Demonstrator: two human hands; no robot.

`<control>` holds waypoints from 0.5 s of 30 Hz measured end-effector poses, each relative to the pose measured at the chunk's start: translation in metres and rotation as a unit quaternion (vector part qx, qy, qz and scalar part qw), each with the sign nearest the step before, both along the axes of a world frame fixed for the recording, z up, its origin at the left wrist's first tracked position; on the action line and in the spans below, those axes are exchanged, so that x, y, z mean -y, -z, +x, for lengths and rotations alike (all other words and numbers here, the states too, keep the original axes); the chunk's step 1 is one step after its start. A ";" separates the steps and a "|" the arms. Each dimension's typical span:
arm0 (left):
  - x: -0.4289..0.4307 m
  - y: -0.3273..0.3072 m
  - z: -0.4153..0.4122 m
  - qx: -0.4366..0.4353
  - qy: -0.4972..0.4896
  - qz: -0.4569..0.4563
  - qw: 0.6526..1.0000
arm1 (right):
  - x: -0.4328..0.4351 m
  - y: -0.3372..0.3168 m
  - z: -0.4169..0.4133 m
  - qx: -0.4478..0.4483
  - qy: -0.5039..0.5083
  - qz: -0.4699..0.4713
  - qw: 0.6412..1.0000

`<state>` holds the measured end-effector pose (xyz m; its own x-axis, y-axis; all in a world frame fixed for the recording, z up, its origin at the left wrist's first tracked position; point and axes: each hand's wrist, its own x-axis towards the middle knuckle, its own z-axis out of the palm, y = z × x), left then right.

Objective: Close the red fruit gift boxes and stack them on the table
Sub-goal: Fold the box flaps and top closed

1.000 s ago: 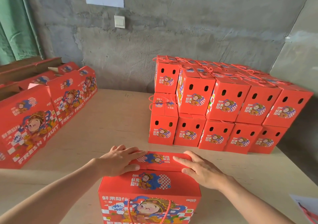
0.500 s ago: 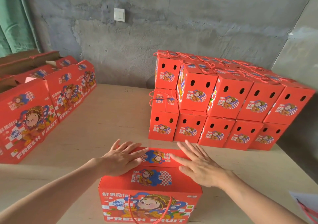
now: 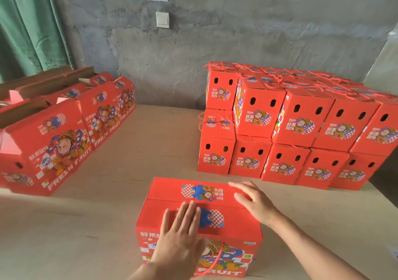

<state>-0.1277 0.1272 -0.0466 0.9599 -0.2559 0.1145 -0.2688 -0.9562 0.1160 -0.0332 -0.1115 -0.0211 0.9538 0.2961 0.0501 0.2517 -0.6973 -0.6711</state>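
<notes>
Red gift box (image 3: 170,191), front edge of the table (image 3: 120,204), near the middle, both top flaps folded down.
Left hand (image 3: 181,236): flat, fingers straight and together, lying over the near flap and front face, gripping nothing. Right hand (image 3: 254,202): fingers spread and relaxed, resting on the right end of the far flap, gripping nothing. Red rope handle (image 3: 217,260) hangs down the front face. Stack of closed boxes (image 3: 301,120), two tiers, at the far right corner. Row of open boxes (image 3: 64,146) along the left edge.
</notes>
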 end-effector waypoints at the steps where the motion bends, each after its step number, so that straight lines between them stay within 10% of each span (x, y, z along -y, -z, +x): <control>1: 0.011 0.007 -0.013 0.012 -0.002 -0.033 0.999 | -0.001 0.002 -0.001 0.001 0.013 0.030 0.999; 15: 0.019 -0.005 0.062 -0.061 -0.193 -0.190 0.961 | -0.004 0.004 -0.073 0.076 0.145 -0.110 0.980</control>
